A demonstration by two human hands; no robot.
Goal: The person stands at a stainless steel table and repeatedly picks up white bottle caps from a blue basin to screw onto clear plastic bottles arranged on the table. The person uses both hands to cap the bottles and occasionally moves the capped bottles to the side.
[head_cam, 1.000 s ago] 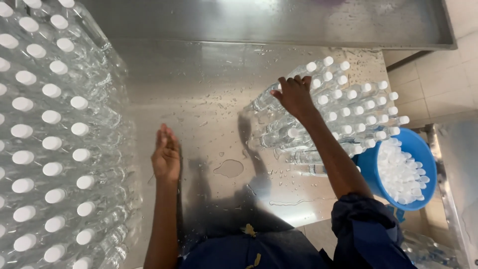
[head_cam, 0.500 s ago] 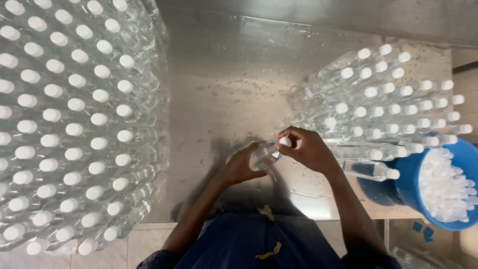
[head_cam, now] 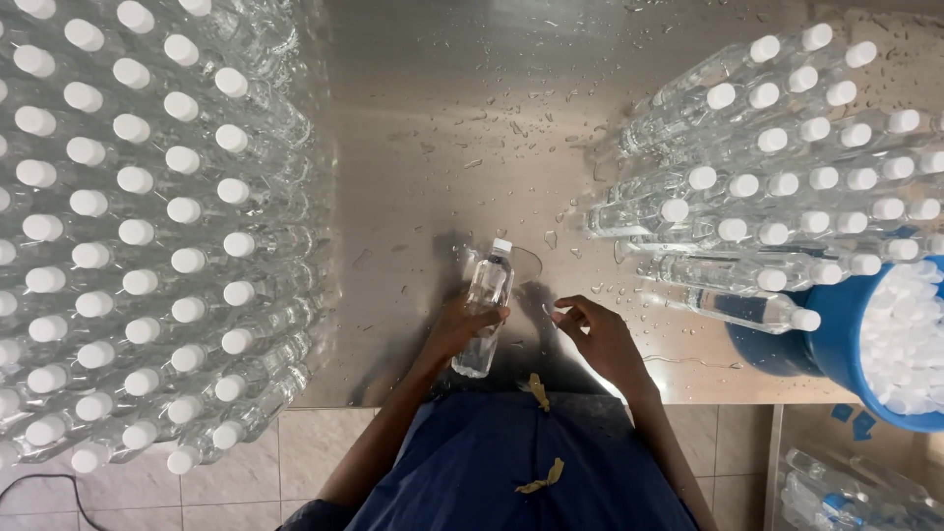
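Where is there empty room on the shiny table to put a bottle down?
The bare metal table runs down the middle, between the big block of capped bottles on one side and the smaller bottle stack on the other. Near the front edge it is crowded: the left hand holds a bottle, the right hand beside it.

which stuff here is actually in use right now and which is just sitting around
In use: left hand gripping a clear capped bottle; right hand open beside it.

Sitting around: bottle stack at left, bottle stack at right, blue tub of white caps, wet steel table.
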